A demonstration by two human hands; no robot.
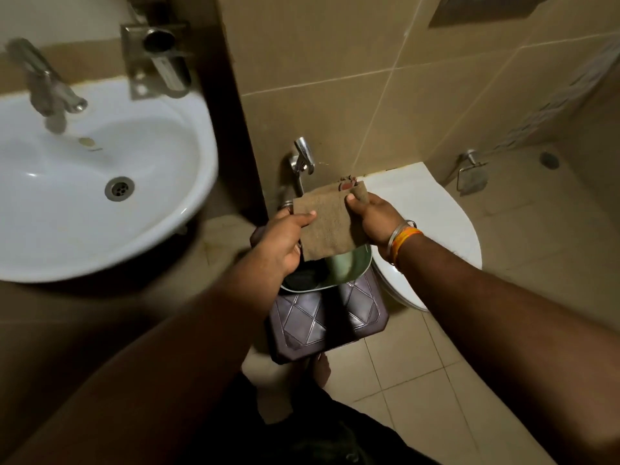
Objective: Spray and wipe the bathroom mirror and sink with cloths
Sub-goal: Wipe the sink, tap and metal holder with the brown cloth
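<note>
GRIP: your left hand [285, 241] and right hand [372, 218] pinch the brown terry cloth [323, 223] by opposite edges, likely spreading it to fold | WHERE: over the green bucket [349, 268], right of the white ceramic sink [67, 196] | NEXT: wiping not begun

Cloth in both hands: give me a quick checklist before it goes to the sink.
1. Grip: left hand and right hand each pinch the brown cloth: ok.
2. Cloth spread flat: partly, its top right corner is bunched: not ok.
3. Cloth damp or sprayed: cannot tell.
4. Sink basin free of objects: ok.
5. Spray bottle in view: not ok.
6. Green bowl on the stool directly under the cloth; drips may land there: cannot tell.
</note>
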